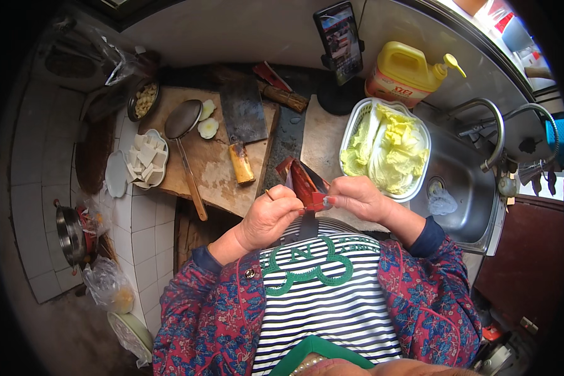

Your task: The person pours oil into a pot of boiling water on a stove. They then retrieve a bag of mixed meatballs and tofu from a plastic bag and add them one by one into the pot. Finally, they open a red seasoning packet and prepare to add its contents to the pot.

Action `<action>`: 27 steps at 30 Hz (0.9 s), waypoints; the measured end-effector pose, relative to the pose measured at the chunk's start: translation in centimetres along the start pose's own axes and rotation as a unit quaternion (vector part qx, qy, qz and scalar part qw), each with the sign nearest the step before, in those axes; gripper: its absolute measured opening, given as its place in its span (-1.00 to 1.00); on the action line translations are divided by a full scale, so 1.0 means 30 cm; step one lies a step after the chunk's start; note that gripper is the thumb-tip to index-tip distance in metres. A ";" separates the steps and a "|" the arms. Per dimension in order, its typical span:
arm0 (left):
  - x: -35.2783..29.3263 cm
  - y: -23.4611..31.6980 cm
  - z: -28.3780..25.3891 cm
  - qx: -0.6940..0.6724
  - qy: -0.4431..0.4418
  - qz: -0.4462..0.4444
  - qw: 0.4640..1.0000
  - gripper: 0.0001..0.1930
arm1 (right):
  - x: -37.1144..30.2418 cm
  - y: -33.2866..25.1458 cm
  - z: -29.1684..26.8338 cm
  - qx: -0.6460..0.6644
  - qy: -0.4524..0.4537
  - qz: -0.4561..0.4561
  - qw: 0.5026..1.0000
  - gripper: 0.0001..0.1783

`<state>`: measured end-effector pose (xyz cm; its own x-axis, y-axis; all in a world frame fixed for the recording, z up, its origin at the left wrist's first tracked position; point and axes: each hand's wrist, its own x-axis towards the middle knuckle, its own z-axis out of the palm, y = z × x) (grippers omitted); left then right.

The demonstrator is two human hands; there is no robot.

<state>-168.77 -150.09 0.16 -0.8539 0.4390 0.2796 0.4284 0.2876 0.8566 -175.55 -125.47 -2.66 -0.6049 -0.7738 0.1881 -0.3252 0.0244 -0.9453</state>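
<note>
Close in front of my chest, a red packet (302, 187) with dark edges stands with its mouth spread, its inside showing red. My left hand (266, 216) is closed on the packet's near left edge, and a thin light-brown stick end pokes out of that fist. On the other side my right hand (360, 199) pinches the near right edge between thumb and fingers. What lies in the bottom of the packet cannot be made out. Left of it, the wooden handle of a cleaver (244, 113) points toward me on the cutting board (216, 169).
A ladle (185, 119) and cut pale vegetable pieces (208, 127) lie on the board. Left are white tofu pieces (147, 156) and a bowl of chopped bits (146, 100). Cabbage leaves (398, 147) fill a white basket, beside the sink (464, 207), yellow jug (404, 72) and propped phone (340, 41).
</note>
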 end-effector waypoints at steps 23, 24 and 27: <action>-0.010 -0.059 0.012 -0.047 -0.021 -0.010 0.999 -0.60 | 0.184 0.018 0.023 -0.176 -0.118 0.258 0.943 -0.67; -0.028 -0.063 0.005 -0.055 0.024 -0.015 0.998 -0.60 | 0.177 0.027 0.029 -0.163 -0.122 0.285 0.937 -0.67; -0.083 -0.083 -0.007 -0.113 0.172 -0.121 0.971 -0.60 | 0.144 0.029 0.031 -0.144 -0.033 0.264 0.953 -0.67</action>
<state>-167.76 -152.07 -2.58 -0.9863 0.0610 0.1534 0.1605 0.1354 0.9777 -177.77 -129.38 -2.90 -0.6948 -0.6444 -0.3194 -0.1801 0.5858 -0.7902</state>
